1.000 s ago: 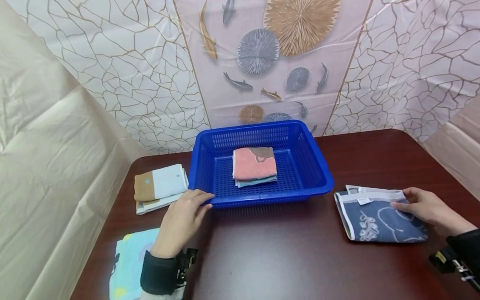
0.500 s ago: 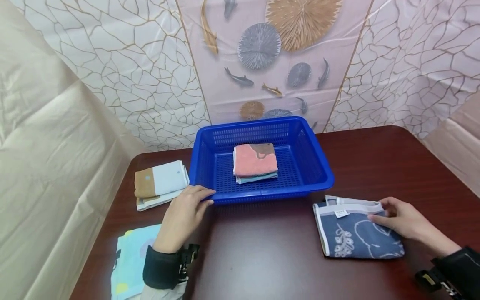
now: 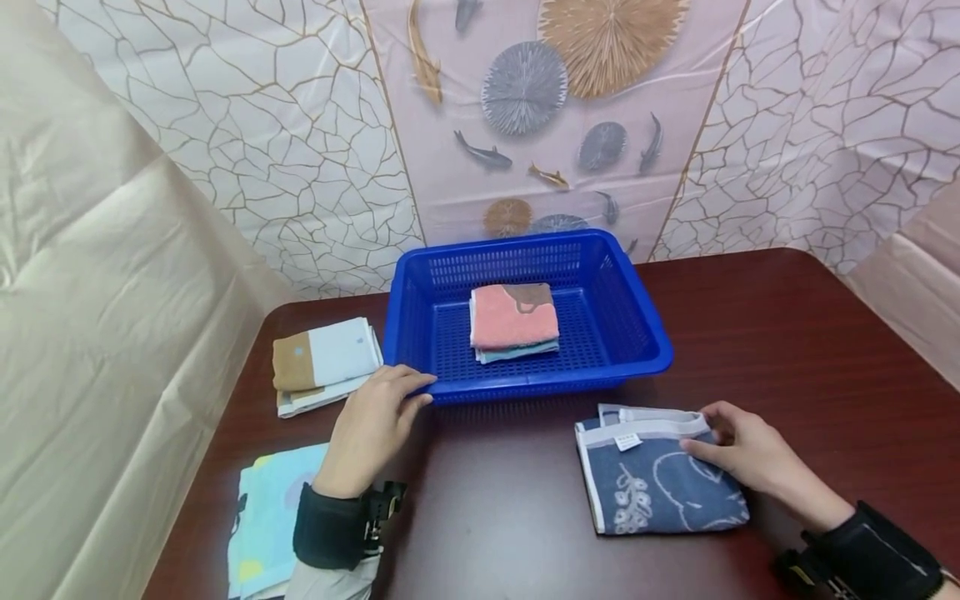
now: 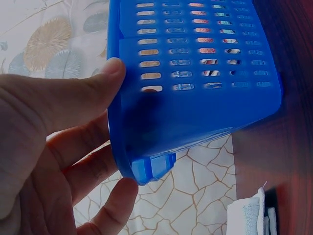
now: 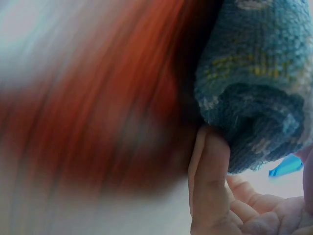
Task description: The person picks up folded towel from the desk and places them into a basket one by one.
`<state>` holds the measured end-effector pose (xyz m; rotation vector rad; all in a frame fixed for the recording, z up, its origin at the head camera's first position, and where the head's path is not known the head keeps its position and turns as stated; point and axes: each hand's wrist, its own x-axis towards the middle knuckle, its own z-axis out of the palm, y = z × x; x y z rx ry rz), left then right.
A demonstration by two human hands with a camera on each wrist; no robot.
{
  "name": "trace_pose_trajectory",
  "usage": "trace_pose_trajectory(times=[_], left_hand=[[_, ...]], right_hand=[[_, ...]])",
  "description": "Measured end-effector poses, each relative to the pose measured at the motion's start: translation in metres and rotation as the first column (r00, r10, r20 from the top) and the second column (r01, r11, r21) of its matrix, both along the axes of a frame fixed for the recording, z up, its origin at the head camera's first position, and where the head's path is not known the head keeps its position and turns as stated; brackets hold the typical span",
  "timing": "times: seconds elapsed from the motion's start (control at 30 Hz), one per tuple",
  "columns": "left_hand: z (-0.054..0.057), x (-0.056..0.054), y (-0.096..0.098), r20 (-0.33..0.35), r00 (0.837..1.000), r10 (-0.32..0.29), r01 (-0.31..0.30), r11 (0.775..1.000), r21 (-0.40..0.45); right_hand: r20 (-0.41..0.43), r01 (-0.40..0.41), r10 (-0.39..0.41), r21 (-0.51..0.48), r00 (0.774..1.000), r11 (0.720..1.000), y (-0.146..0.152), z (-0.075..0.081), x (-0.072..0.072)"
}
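Note:
My left hand (image 3: 377, 429) holds the front left corner of a blue plastic basket (image 3: 528, 385); in the left wrist view the thumb (image 4: 113, 73) lies on one side of its rim and the fingers on the other. A folded pink and brown towel (image 3: 510, 317) lies in the basket on top of a teal folded cloth (image 3: 517, 352). At the right, my right hand (image 3: 757, 450) grips a folded dark blue towel (image 3: 660, 479) by its right upper edge. The right wrist view shows fingers (image 5: 210, 176) against the folded end of that towel.
Left of the basket lies a folded brown and white towel (image 3: 330, 358). A light turquoise towel (image 3: 273, 500) sits nearer, partly behind the left forearm. Everything stands on a dark red-brown table (image 3: 750, 333), with patterned cloth (image 3: 315, 167) hanging behind.
My right hand has carried the dark blue towel leftward and nearer, toward the area in front of the basket. The left hand has stayed on the basket corner.

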<state>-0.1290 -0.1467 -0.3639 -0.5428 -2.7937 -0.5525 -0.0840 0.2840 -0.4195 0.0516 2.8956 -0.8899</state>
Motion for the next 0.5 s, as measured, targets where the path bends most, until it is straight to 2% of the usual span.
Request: trace_pose_trajectory(times=[0.17, 0.5], left_hand=[[0.001, 0.000, 0.001, -0.001, 1.000, 0.002, -0.002, 1.000, -0.004], [0.000, 0.002, 0.004, 0.003, 1.000, 0.008, -0.008, 1.000, -0.003]], right_hand=[[-0.019, -0.027, 0.027, -0.006, 0.999, 1.000, -0.016, 0.001, -0.003], [0.027, -0.057, 0.059, -0.071, 0.998, 0.996, -0.050, 0.003, -0.009]])
